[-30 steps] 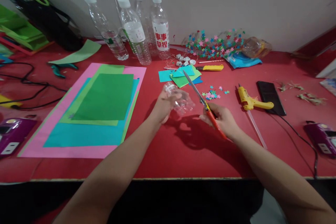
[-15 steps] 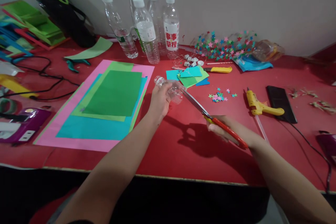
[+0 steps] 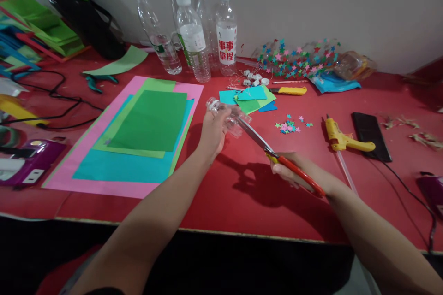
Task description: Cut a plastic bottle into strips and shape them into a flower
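Left hand reaching forward, gripping a clear plastic bottle top above the table's middle, right hand closing around red-handled scissors pointing far left, red table running to a grey wall, blade tips blurring against plastic, purple device being cut off at right.
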A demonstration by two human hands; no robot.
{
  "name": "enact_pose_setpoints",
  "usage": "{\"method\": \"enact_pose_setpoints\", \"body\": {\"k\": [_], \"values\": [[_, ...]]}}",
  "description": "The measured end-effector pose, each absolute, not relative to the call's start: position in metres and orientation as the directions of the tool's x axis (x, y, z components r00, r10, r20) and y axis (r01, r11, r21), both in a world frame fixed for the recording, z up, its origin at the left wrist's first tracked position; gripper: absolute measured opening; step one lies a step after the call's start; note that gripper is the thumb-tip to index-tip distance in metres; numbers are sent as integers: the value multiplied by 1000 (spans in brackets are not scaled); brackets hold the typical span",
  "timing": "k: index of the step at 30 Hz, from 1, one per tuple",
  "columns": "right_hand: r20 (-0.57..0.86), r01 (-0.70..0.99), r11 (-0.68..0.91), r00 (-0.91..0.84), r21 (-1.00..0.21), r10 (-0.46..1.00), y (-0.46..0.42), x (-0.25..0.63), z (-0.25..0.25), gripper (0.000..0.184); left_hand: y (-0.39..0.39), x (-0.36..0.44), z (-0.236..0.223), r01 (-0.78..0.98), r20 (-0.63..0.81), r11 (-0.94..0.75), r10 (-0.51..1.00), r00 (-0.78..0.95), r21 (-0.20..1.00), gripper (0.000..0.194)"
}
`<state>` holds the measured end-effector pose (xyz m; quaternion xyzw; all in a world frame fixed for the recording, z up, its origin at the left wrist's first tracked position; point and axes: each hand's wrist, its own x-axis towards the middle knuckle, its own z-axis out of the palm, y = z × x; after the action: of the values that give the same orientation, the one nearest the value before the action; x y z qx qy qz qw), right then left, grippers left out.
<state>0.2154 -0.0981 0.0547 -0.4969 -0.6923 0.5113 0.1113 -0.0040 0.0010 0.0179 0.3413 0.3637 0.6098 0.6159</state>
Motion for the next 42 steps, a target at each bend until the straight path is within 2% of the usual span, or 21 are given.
{"method": "enact_pose_setpoints", "body": {"k": [9,26,32,39,42], "values": [[-358,597,-10,-467,-802,809,-99,215,55,48,-2,-3,23,-463,-16,9,1000,-11,886,12],[-391,591,-69,-438,-804,809,-98,214,53,45,-3,-2,24,-499,11,-23,1000,-27,866,18],[-395,549,-119,-417,-827,819,-98,212,52,43,1,-4,22,-470,75,-83,997,-36,879,16],[-433,547,-174,-391,-819,812,-98,210,49,47,5,-8,19,-498,92,-110,994,-61,860,24],[-401,546,-121,-430,-829,809,-99,212,45,48,4,-7,19,-467,132,-137,990,-43,874,23]]}}
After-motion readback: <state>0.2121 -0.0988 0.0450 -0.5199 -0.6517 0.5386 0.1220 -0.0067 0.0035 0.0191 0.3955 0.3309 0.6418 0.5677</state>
